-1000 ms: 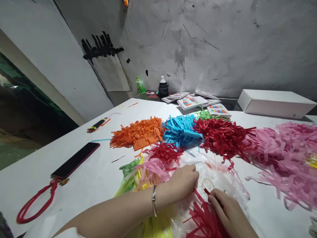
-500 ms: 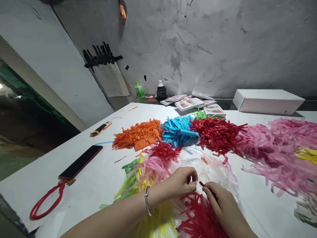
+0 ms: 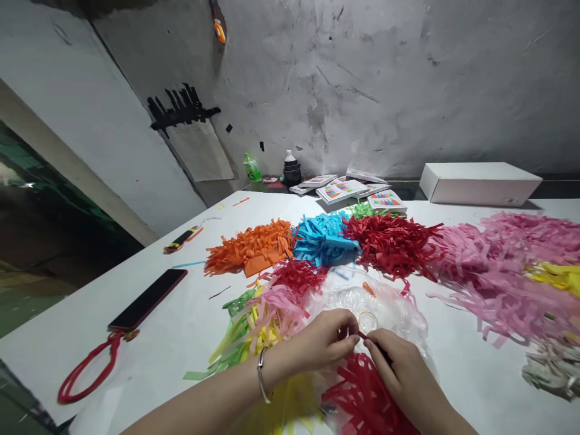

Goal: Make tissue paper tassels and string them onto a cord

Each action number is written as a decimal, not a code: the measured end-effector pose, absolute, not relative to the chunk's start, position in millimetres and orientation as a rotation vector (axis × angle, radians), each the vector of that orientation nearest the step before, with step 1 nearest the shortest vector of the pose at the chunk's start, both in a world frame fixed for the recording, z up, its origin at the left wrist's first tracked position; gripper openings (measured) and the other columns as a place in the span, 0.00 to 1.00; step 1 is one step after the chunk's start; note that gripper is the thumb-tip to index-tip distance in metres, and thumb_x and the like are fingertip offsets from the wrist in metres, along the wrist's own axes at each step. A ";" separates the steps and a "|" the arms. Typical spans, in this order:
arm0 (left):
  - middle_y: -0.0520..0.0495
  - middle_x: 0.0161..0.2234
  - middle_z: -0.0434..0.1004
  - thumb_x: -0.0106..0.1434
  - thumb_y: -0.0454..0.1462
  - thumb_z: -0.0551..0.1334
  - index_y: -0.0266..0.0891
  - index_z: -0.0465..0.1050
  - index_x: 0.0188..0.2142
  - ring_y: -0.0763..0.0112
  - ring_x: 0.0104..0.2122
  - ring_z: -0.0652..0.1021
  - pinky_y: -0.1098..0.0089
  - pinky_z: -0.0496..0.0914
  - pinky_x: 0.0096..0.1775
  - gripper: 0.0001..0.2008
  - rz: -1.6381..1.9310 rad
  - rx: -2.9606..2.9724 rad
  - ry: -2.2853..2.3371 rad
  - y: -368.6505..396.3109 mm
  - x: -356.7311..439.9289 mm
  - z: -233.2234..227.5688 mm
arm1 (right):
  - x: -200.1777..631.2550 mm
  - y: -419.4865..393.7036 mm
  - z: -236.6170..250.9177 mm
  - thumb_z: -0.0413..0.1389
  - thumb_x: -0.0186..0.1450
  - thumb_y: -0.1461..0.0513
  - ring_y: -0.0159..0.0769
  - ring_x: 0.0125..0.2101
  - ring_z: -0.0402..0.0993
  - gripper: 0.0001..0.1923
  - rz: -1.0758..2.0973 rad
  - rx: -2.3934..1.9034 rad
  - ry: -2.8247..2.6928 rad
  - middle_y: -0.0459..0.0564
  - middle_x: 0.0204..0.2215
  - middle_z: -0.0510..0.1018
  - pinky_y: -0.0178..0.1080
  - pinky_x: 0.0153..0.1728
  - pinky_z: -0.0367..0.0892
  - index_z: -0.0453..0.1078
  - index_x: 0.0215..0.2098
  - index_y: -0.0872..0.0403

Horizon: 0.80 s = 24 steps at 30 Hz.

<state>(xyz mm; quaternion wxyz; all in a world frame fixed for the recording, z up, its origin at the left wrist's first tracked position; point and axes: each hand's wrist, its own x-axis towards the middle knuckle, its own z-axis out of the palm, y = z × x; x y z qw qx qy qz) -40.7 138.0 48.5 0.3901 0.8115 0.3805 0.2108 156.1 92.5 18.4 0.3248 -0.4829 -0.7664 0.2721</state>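
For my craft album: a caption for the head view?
Two hands pinch a red paper fringe among bright piles.

- My left hand (image 3: 327, 339) comes in from the lower left, forearm laid out long across the bottom, wrist pretty much straight.
- Its fingers are curled in, thumb and forefinger tips pressed together in a tight pinch.
- My right hand (image 3: 399, 377) comes up from the bottom right, back of the hand facing up, knuckles bent.
- Its thumb and forefinger are pinched shut too, tips pointing left.
- Both sets of fingertips meet almost nose to nose, just about touching, the left pinch a hair above the right one.
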 end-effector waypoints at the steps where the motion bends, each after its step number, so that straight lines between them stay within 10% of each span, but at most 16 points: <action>1: 0.52 0.29 0.72 0.60 0.29 0.58 0.36 0.72 0.34 0.75 0.27 0.69 0.76 0.63 0.29 0.05 0.536 2.067 0.967 137.5 -41.2 48.7 | 156.1 92.4 18.4 0.42 0.75 0.57 0.34 0.29 0.73 0.18 0.720 -1.272 -2.027 0.46 0.28 0.75 0.36 0.31 0.65 0.68 0.33 0.51; 24: 0.47 0.33 0.78 0.62 0.31 0.59 0.35 0.75 0.38 0.71 0.30 0.73 0.74 0.66 0.34 0.07 0.466 2.205 0.905 126.7 -36.5 55.4 | 162.8 91.0 26.6 0.41 0.73 0.58 0.36 0.31 0.72 0.16 0.895 -1.296 -2.168 0.48 0.31 0.76 0.37 0.33 0.61 0.66 0.32 0.51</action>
